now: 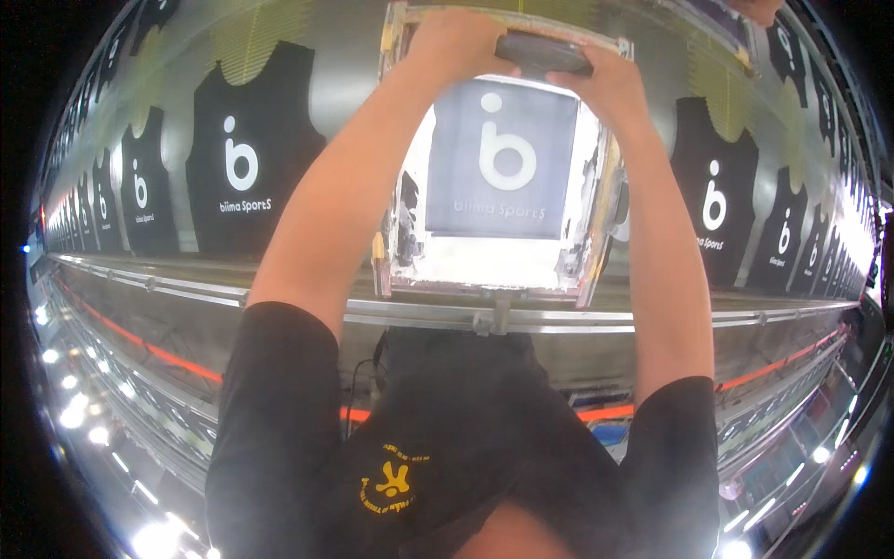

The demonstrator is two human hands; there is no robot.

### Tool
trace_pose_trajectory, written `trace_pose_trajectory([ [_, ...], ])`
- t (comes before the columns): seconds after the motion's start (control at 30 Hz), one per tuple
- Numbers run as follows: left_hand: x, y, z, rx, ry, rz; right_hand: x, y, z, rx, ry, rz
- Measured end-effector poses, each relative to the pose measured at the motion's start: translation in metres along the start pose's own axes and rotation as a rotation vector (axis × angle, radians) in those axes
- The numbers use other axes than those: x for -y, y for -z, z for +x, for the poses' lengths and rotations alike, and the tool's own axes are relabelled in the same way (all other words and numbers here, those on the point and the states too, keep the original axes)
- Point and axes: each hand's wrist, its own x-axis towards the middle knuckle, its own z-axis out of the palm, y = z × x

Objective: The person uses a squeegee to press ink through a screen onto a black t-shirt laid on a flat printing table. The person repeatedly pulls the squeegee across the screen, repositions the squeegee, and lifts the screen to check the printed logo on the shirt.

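Observation:
Both of my arms reach forward over a printing screen (466, 256), a framed panel with a pale mesh window and white ink smeared along its near part. A dark squeegee (545, 54) lies across the far end of the frame. My left hand (456, 45) grips its left end and my right hand (610, 82) grips its right end, fingers wrapped around it. Through the mesh window, a dark cloth piece with a white printed design (507, 154) shows below the squeegee.
Dark sleeveless shirt pieces with white prints lie in a row along the long table, one to the left (256, 140) and one to the right (715, 182). A metal rail (577, 321) runs along the near table edge. Part of another person's hand (759, 9) shows at the far right.

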Motion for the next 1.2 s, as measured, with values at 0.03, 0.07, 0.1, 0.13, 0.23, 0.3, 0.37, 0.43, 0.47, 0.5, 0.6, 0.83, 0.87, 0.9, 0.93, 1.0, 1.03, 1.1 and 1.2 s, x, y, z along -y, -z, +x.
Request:
trace_pose_trajectory([
  [0.03,-0.002,-0.008,-0.007,-0.033,-0.005,0.000,-0.001,-0.004,-0.008,0.004,0.002,-0.044],
  [0.07,-0.006,-0.015,-0.015,-0.067,-0.009,0.001,-0.003,-0.005,-0.018,0.008,0.005,-0.087],
  [0.1,-0.012,-0.022,-0.029,-0.093,-0.008,0.003,0.001,-0.006,-0.034,0.019,0.008,-0.123],
  [0.13,-0.024,-0.018,-0.045,-0.019,0.020,-0.025,0.007,-0.005,-0.049,0.033,0.043,-0.131],
  [0.23,-0.046,-0.054,-0.113,-0.113,-0.020,-0.007,0.023,-0.012,-0.117,0.096,0.084,-0.124],
  [0.3,-0.072,-0.067,-0.166,-0.102,0.017,-0.098,0.035,-0.012,-0.169,0.073,0.161,-0.069],
  [0.37,-0.092,-0.070,-0.208,-0.109,0.019,-0.126,0.045,-0.016,-0.216,0.047,0.144,-0.009],
  [0.43,-0.097,-0.071,-0.228,-0.059,0.022,-0.129,0.053,-0.018,-0.238,0.055,0.138,0.032],
  [0.47,-0.098,-0.070,-0.235,-0.033,0.023,-0.132,0.056,-0.018,-0.244,0.061,0.134,0.051],
  [0.5,-0.099,-0.064,-0.236,0.007,0.030,-0.132,0.059,-0.016,-0.244,0.122,0.108,0.038],
  [0.6,-0.090,-0.046,-0.206,0.219,0.091,-0.131,0.053,-0.016,-0.214,0.339,-0.029,0.002],
  [0.83,-0.072,-0.047,-0.181,0.627,0.162,-0.298,0.041,-0.021,-0.185,0.606,-0.096,0.144],
  [0.87,-0.068,-0.048,-0.177,0.657,0.160,-0.321,0.038,-0.018,-0.182,0.659,-0.108,0.138],
  [0.9,-0.064,-0.043,-0.170,0.656,0.145,-0.352,0.047,-0.001,-0.173,0.711,-0.214,0.167],
  [0.93,-0.065,-0.032,-0.165,0.655,0.122,-0.388,0.038,0.005,-0.173,0.572,-0.249,0.327],
  [1.0,-0.059,-0.008,-0.150,0.577,0.062,-0.396,0.014,0.019,-0.174,0.178,-0.320,0.545],
  [1.03,-0.053,-0.001,-0.140,0.503,0.051,-0.361,0.005,0.023,-0.172,-0.073,-0.350,0.605],
  [1.1,-0.043,0.005,-0.113,0.368,0.019,-0.297,-0.030,0.023,-0.174,-0.319,-0.503,0.317],
  [1.2,-0.019,0.010,-0.068,0.087,-0.105,-0.172,-0.062,0.012,-0.176,-0.339,-0.639,0.170],
])
